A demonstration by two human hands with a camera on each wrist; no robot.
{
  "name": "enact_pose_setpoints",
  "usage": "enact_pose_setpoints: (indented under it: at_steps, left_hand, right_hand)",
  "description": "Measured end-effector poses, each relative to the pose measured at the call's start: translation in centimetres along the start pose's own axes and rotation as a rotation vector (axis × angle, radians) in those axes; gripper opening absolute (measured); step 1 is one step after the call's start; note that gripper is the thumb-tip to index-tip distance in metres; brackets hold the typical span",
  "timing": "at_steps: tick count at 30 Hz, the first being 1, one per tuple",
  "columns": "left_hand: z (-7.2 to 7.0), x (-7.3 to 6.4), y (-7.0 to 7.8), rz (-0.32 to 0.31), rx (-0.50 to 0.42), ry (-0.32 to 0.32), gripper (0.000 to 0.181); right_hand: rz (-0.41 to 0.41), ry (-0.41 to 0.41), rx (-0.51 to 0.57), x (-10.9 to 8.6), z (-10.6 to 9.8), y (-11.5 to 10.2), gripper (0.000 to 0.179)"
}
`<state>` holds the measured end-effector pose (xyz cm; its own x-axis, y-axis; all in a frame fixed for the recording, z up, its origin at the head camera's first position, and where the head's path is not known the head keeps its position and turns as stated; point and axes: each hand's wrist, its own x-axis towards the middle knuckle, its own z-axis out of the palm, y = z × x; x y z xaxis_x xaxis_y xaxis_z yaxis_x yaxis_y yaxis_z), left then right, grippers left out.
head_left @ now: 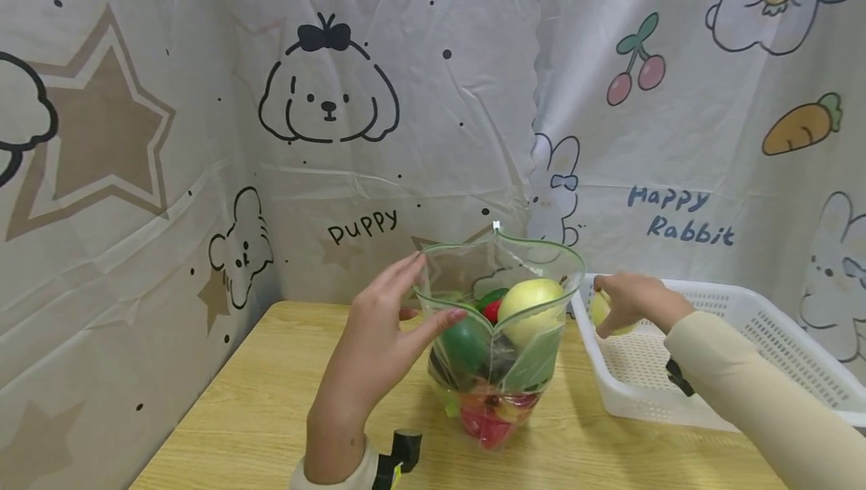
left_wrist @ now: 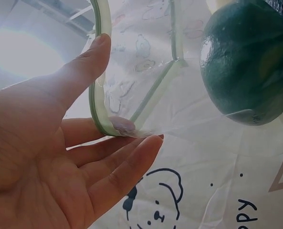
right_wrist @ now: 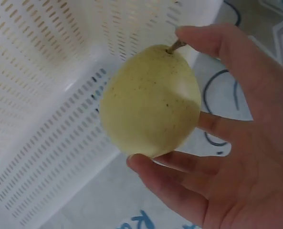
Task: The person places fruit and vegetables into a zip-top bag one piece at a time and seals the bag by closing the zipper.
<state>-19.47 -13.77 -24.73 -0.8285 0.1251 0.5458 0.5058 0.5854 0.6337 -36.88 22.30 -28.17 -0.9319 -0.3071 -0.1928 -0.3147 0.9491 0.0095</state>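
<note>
My left hand [head_left: 382, 340] holds the rim of a clear plastic bag [left_wrist: 146, 95] with a green-edged mouth. The thumb lies at the front of the rim, the fingers at its left side. Through the film show a large dark green rounded item [left_wrist: 248, 67], a pale yellow round fruit [head_left: 531, 310], something red [head_left: 492, 311] and red fruit [head_left: 483, 426] at the bottom. My right hand [head_left: 632, 302] reaches over the left end of a white basket [head_left: 717, 418]. It grips a yellow-green pear [right_wrist: 148, 102], thumb by the stem and fingers round the other side.
The bag stands upright on a wood-grain table [head_left: 271, 392], left of the perforated basket. A pale printed cloth [head_left: 433, 99] hangs close behind and along the left side. Dark wrist devices [head_left: 406, 449] sit on both cuffs.
</note>
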Motion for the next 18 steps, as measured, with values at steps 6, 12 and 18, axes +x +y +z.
enact_pose_setpoints:
  at_steps: [6,12,18]
  left_hand:
    - [-0.1,0.0,0.1,0.007,-0.007,-0.004,0.079]
    - [0.0,0.1,0.0,0.002,-0.018,-0.009,0.079]
    - [0.0,0.0,0.0,0.001,-0.012,-0.010,0.079]
  right_hand:
    - [-0.063,0.288,0.084,-1.6,-1.8,-1.1,0.083]
    - [-0.098,0.465,0.153,-4.3,-3.8,-2.6,0.088]
    - [-0.135,0.652,0.176,-7.4,-5.5,-4.1,0.089]
